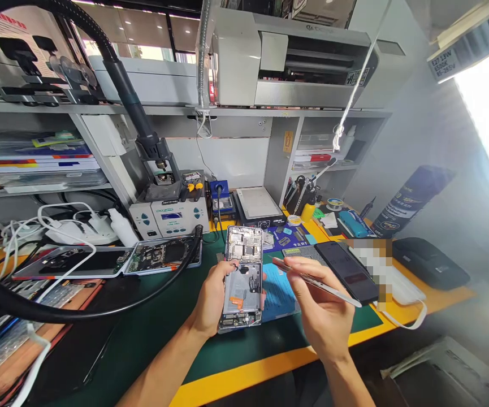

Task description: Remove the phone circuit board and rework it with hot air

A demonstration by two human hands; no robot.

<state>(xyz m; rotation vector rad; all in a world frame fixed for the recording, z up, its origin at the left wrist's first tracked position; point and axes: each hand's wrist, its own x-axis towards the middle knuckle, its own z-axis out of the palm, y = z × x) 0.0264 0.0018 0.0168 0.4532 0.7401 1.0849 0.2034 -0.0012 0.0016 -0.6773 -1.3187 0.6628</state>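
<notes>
An opened smartphone (239, 285) is tilted up in my left hand (212, 297), its circuit board, grey inner plate and an orange flex piece facing me. My left thumb presses on its left edge, and fingertips show at the right edge. To the right, my right hand (327, 308) grips metal tweezers (333, 291) between thumb and fingers. The tips point left toward the phone, apart from it. Below and behind the phone lies a blue pad (280, 294). A dark phone (346, 271) rests just beyond my right hand.
A green mat (155, 333) covers the yellow bench. At the back stand a rework station (170, 217) and a flat heating plate (259, 203). Opened devices (159, 257) lie at the left, under a black hose (134, 308). A spray can (411, 198) stands at the right.
</notes>
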